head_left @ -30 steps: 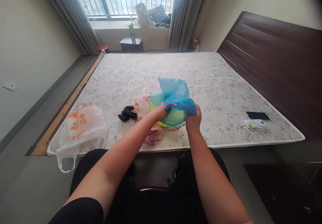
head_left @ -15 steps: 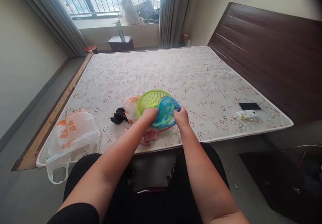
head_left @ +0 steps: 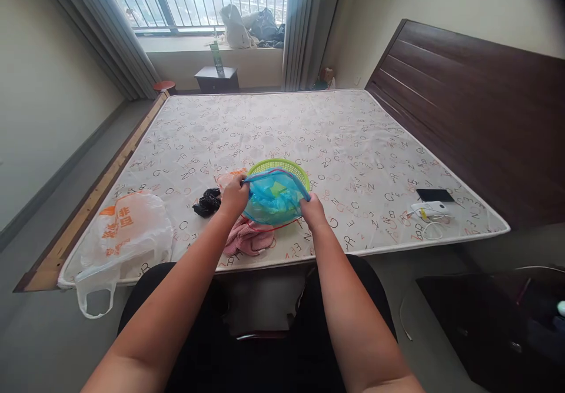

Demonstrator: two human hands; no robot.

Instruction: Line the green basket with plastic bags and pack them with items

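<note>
A lime green plastic basket (head_left: 282, 165) sits on the bare mattress (head_left: 335, 140) near its front edge. A blue plastic bag (head_left: 273, 199) with a red drawstring lies inside it, its mouth stretched across the near rim. My left hand (head_left: 232, 197) pinches the bag's left edge. My right hand (head_left: 312, 212) grips the right edge. A pink cloth (head_left: 249, 238) lies under the basket's near side. A black crumpled item (head_left: 207, 201) rests just left of my left hand.
A white bag with orange print (head_left: 126, 231) sits at the mattress's front left corner. A phone (head_left: 435, 195) and a white device with a cable (head_left: 430, 209) lie at the right edge. A dark wooden headboard (head_left: 477, 105) stands to the right, a dark table (head_left: 494, 322) lower right.
The blue bag was bunched over the basket, then pushed down inside it. Now both hands have pulled its mouth apart, spreading it wide across the basket's near rim.
</note>
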